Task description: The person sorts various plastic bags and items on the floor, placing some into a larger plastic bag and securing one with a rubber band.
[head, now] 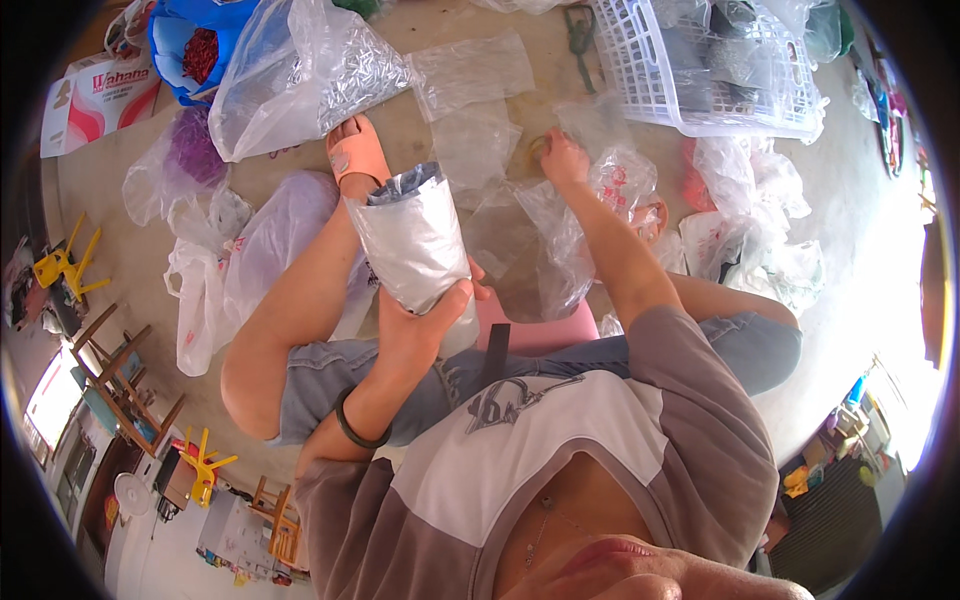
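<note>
My left hand point(420, 315) is closed around the lower part of a plastic-wrapped roll point(412, 240), silvery white outside with darker sheets at its upper end. Out over the floor, my right hand point(562, 156) touches a small yellowish ring point(536, 148), perhaps a roll of tape; whether the fingers grip it I cannot tell. Flat clear plastic bags point(472, 142) lie on the floor between the hands and beyond them. A crumpled clear bag with red print point(619, 180) is beside my right wrist. Behind the bags, a large clear bag point(360, 75) holds many small silvery pieces.
A white plastic basket point(667, 82) with filled bags stands at the far right. Scissors with dark green handles point(579, 34) lie left of it. At the far left are a blue bag point(169, 52) and a printed carton point(101, 105). A pink stool point(555, 330) is between my legs.
</note>
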The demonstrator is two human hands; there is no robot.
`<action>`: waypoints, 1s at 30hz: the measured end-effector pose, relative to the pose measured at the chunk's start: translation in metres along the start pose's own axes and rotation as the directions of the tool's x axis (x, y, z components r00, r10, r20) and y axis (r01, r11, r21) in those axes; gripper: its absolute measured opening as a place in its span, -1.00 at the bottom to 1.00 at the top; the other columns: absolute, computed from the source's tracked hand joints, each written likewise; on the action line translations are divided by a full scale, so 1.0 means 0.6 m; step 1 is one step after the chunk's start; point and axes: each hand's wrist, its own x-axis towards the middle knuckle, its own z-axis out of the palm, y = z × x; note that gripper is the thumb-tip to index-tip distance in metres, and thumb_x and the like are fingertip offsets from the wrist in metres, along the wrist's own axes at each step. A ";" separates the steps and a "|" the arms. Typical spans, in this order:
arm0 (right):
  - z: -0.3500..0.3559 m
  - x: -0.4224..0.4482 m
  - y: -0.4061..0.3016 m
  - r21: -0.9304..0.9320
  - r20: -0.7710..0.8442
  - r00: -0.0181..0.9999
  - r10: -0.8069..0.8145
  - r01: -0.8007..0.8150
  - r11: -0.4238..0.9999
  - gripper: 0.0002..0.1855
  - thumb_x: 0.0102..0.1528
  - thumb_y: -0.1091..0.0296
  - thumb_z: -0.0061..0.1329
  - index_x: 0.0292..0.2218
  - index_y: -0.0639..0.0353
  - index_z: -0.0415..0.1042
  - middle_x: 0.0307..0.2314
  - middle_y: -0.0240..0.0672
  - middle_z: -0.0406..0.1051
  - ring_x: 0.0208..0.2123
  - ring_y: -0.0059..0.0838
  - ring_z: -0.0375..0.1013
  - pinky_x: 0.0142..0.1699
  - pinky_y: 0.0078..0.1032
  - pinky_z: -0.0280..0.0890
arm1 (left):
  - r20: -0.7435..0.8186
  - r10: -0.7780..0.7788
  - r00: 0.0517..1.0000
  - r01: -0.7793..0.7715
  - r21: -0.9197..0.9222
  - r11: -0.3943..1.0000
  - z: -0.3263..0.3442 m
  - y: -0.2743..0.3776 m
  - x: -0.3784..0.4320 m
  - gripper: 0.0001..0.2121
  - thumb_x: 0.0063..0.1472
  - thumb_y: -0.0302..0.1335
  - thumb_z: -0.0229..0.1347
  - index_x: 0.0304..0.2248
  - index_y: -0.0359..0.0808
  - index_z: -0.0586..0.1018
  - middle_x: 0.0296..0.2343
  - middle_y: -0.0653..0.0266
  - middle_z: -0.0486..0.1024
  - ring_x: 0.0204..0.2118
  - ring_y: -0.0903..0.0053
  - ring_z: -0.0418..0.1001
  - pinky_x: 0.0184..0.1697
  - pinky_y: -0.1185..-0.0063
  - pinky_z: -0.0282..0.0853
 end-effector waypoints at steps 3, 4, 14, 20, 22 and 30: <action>-0.002 0.000 -0.007 -0.059 -0.003 1.000 -0.001 0.001 0.998 -0.80 -0.03 0.35 -0.09 -0.28 0.00 0.37 -0.33 -0.26 0.42 -0.32 -0.11 0.45 -0.25 -0.19 0.34 | 0.029 -0.036 0.999 0.033 0.097 0.995 0.002 0.004 0.001 -0.72 0.04 -0.59 0.04 -0.20 -0.41 0.39 -0.38 0.19 0.47 -0.38 0.47 0.48 -0.29 0.51 0.35; -0.009 -0.002 -0.017 -0.050 -0.003 1.000 0.001 -0.002 0.999 -0.79 -0.03 0.35 -0.10 -0.28 0.00 0.37 -0.32 -0.26 0.41 -0.32 -0.10 0.45 -0.25 -0.19 0.34 | 0.023 -0.037 0.999 0.035 0.085 0.996 0.000 0.002 -0.001 -0.72 0.04 -0.58 0.04 -0.20 -0.41 0.39 -0.38 0.19 0.47 -0.38 0.47 0.48 -0.29 0.51 0.35; -0.017 0.030 -0.024 -0.122 0.053 0.988 0.148 -0.140 0.983 -0.79 -0.03 0.30 -0.08 -0.31 0.10 0.43 -0.27 -0.20 0.39 -0.28 -0.10 0.47 -0.23 -0.21 0.36 | 0.013 -0.023 1.000 0.023 -0.021 1.000 0.001 -0.001 0.000 -0.81 0.07 -0.66 0.04 -0.27 -0.43 0.44 -0.40 0.23 0.48 -0.38 0.53 0.50 -0.28 0.55 0.41; -0.037 0.035 -0.032 -0.188 0.158 0.987 0.020 0.010 0.982 -0.73 -0.03 0.22 -0.05 -0.33 0.19 0.47 -0.29 -0.18 0.43 -0.30 -0.18 0.48 -0.20 -0.32 0.35 | 0.010 -0.020 1.000 0.019 0.025 0.999 -0.007 -0.007 -0.001 -0.75 0.06 -0.61 0.04 -0.22 -0.42 0.41 -0.38 0.20 0.47 -0.38 0.48 0.49 -0.29 0.52 0.38; -0.055 0.032 -0.028 0.003 0.163 0.987 -0.004 0.003 1.000 -0.71 -0.06 0.20 -0.02 -0.34 0.21 0.46 -0.35 -0.19 0.46 -0.34 -0.25 0.49 -0.23 -0.36 0.34 | 0.014 -0.007 1.000 0.007 0.039 0.999 -0.010 -0.006 -0.003 -0.72 0.05 -0.58 0.05 -0.19 -0.41 0.39 -0.37 0.18 0.47 -0.38 0.45 0.49 -0.30 0.50 0.37; -0.247 0.033 -0.086 0.736 0.403 0.855 -0.326 -0.091 0.671 -0.77 -0.01 0.35 0.03 -0.30 0.25 0.42 -0.50 -0.39 0.48 -0.41 -0.68 0.41 -0.24 -0.62 0.28 | 0.024 0.019 1.000 -0.020 0.024 1.000 -0.016 -0.006 -0.019 -0.70 0.05 -0.57 0.04 -0.17 -0.40 0.37 -0.37 0.18 0.47 -0.38 0.47 0.48 -0.32 0.52 0.37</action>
